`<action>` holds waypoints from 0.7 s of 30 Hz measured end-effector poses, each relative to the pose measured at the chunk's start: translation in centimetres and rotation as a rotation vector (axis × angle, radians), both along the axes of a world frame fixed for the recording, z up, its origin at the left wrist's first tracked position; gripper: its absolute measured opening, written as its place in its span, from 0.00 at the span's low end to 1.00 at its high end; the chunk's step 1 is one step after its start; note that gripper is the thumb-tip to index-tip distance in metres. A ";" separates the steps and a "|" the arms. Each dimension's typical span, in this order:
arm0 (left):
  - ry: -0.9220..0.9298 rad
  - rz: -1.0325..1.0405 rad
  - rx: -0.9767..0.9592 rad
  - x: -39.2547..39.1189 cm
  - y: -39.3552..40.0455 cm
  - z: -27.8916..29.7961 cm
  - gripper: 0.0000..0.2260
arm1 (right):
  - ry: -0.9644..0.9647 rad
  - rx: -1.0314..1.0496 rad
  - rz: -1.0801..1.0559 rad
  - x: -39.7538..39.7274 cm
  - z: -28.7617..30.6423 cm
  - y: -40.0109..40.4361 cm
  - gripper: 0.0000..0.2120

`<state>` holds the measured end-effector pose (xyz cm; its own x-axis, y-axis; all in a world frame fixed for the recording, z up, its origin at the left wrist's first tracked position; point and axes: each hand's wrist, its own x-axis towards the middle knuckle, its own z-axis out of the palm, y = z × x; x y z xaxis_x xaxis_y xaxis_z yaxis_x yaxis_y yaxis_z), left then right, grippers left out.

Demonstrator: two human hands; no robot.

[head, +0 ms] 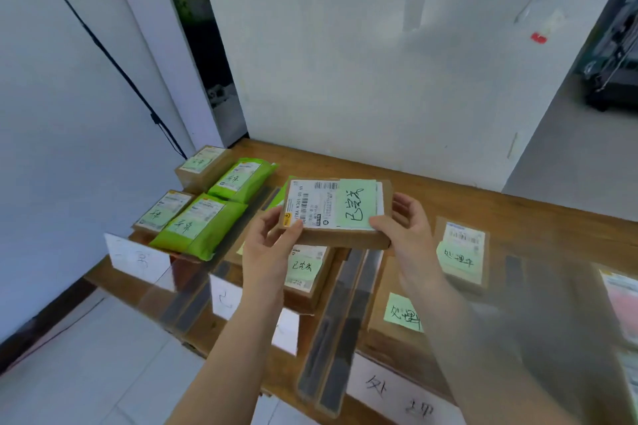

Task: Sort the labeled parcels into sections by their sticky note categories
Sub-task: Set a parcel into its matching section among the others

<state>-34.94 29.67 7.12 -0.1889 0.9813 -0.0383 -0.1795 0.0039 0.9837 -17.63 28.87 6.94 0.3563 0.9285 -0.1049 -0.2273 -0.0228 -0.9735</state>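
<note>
Fingers (293, 229) of left hand (267, 248) and right hand (405, 228) clamped on ends of cardboard parcel (336, 214), held above middle section. Green sticky note (355, 205) apparently matches boxed parcel (307, 272) beneath. Next, probably: lower flat onto that stack, release.

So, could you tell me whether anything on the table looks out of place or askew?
Nothing stands out. The held box, gripped by the left hand and right hand, hangs over the middle section, whose box bears a matching note.
</note>
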 end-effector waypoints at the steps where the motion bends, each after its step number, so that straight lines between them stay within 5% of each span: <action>1: -0.020 0.010 0.007 -0.9 -0.6 0.3 0.12 | 0.011 -0.002 0.034 -1.0 0.2 -0.5 0.24; 7: -0.070 0.093 -0.031 -7.9 -4.2 0.4 0.16 | 0.128 -0.029 0.183 -8.6 1.3 -4.8 0.32; 12: -0.197 0.104 -0.090 -13.8 -7.2 0.3 0.33 | 0.150 -0.030 0.202 -15.8 1.1 -8.5 0.26; 21: -0.215 -0.010 -0.063 -20.9 -12.7 -1.4 0.27 | 0.091 -0.006 0.171 -25.2 -0.3 -13.8 0.26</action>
